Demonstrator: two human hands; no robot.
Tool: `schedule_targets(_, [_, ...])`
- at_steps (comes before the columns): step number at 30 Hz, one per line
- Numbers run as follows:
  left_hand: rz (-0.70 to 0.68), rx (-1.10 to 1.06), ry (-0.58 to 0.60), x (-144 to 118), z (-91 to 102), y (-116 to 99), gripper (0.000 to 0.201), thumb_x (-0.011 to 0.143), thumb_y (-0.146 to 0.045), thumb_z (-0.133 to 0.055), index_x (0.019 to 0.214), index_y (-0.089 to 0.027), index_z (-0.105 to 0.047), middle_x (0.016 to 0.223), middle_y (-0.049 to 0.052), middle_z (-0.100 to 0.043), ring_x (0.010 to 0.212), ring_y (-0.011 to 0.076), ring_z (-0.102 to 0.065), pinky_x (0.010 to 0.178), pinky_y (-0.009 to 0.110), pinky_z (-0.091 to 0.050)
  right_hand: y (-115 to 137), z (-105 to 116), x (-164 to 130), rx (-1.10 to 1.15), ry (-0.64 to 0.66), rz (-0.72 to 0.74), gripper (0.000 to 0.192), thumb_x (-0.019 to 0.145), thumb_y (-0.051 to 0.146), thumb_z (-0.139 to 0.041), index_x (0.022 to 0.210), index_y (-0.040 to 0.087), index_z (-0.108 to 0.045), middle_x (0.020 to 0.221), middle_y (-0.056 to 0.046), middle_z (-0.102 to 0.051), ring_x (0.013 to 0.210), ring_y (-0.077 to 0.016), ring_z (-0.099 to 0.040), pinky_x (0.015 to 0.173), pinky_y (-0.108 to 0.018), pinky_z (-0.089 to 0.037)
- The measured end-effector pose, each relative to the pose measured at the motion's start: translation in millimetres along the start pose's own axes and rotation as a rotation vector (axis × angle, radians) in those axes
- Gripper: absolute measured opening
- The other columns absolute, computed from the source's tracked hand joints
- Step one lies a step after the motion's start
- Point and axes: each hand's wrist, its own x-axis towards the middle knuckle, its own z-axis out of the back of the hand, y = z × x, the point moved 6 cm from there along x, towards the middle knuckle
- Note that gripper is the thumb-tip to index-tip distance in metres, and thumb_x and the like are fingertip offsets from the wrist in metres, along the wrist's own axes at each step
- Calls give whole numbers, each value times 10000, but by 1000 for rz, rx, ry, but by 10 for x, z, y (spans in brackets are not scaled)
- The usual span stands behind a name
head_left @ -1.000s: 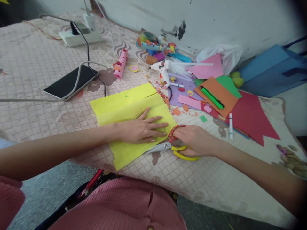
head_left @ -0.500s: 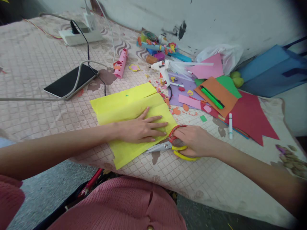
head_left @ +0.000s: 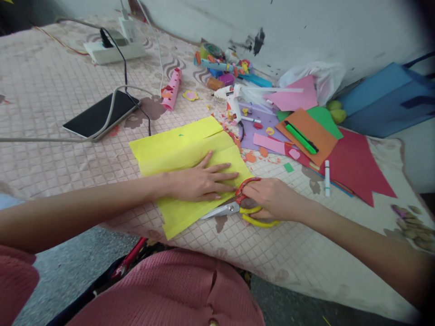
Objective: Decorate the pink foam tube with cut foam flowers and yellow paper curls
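A creased yellow sheet (head_left: 180, 147) lies on the patterned tablecloth in front of me. My left hand (head_left: 202, 181) rests flat on it with the fingers spread. In my right hand (head_left: 272, 197) is a pair of scissors (head_left: 229, 208), its handles red and yellow. My fingers are inside the handle loops. The silver blades lie along the sheet's near right edge and point left. Part of the blades is hidden, so I cannot make out how far they sit under the sheet.
A white glue gun (head_left: 232, 97) stands among paper scraps beyond the sheet. Coloured sheets, with a green cutter-like tool (head_left: 301, 137) on top, lie to the right near a white marker (head_left: 327, 178). A black tablet-like slab (head_left: 102, 114), cables and a power strip (head_left: 113, 53) are at left.
My right hand and the scissors have shifted slightly left along the sheet's edge. My left hand stays flat in the same place on the sheet.
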Motion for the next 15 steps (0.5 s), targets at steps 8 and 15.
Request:
schedule_targets(8, [12, -16, 10, 11, 6, -4, 405, 922, -324, -392, 1327, -332, -410, 1491, 10, -237, 1382, 266, -142, 1074, 573, 68, 21, 34, 0, 46, -25, -16, 353, 753, 463, -568, 896, 141, -552, 873, -106, -642, 764, -228, -591, 629, -324, -432])
schedule_targets(15, [-3, 12, 4, 14, -5, -4, 380, 931, -338, -361, 1300, -305, -447, 1496, 18, -222, 1381, 272, -149, 1066, 582, 87, 90, 51, 69, 34, -18, 7, 371, 753, 470, -561, 908, 133, -558, 855, -101, -638, 761, -234, -587, 647, -335, -439])
